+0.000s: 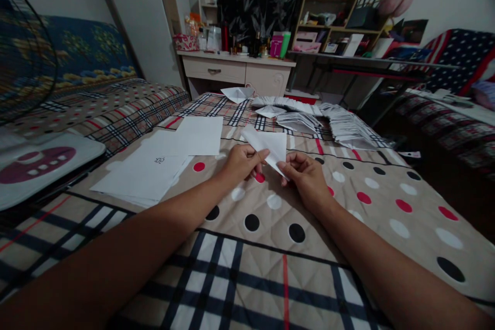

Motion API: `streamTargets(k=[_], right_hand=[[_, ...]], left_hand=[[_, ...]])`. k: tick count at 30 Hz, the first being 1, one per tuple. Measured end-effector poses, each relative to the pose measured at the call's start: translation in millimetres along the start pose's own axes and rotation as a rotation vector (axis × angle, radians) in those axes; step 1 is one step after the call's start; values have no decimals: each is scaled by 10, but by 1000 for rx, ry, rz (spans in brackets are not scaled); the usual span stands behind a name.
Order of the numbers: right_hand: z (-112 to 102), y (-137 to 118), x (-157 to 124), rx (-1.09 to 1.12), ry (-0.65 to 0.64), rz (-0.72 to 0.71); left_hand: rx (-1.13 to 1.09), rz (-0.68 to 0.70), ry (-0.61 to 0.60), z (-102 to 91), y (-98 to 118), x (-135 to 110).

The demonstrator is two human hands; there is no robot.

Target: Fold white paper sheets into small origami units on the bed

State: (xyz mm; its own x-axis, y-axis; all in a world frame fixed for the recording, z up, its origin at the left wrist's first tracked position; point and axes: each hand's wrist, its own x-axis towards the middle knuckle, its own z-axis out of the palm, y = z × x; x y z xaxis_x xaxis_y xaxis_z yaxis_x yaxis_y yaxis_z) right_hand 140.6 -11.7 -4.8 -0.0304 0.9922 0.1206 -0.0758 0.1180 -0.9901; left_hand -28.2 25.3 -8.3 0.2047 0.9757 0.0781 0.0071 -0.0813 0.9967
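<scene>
Flat sheets [154, 167] left; folded pile [325, 118] behind-right.

No legible text; small dark mark [160, 160] on paper sheet [141, 178] unreadable.

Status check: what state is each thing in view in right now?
White paper piece: partly folded, held in both hands.
Left hand: pinching the paper's left side.
Right hand: pinching its lower corner.
Flat white sheets: unfolded, loosely stacked.
Folded white paper pieces: heaped in overlapping rows.
Beige dresser drawer: shut.
</scene>
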Motion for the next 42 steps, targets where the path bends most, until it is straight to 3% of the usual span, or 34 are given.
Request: streamTargets(k=[5, 7, 9, 12, 16, 32, 42], right_hand=[[-67, 40, 14, 51, 36, 23], [-80, 58, 23, 111, 67, 46], [-86, 64, 35, 149, 77, 69], [-91, 60, 49, 175, 52, 101], [-102, 59, 59, 189, 10, 130], [-119, 69, 62, 197, -20, 142], [-126, 101, 72, 193, -39, 135]], left_hand=[[-241, 48, 495, -365, -35, 226], [-317, 25, 571, -443, -51, 266], [-293, 41, 460, -412, -55, 243], [-228, 54, 116, -222, -36, 135], [-137, 119, -108, -18, -8, 34], [-77, 71, -81, -29, 44, -7], [-152, 161, -107, -55, -50, 55]])
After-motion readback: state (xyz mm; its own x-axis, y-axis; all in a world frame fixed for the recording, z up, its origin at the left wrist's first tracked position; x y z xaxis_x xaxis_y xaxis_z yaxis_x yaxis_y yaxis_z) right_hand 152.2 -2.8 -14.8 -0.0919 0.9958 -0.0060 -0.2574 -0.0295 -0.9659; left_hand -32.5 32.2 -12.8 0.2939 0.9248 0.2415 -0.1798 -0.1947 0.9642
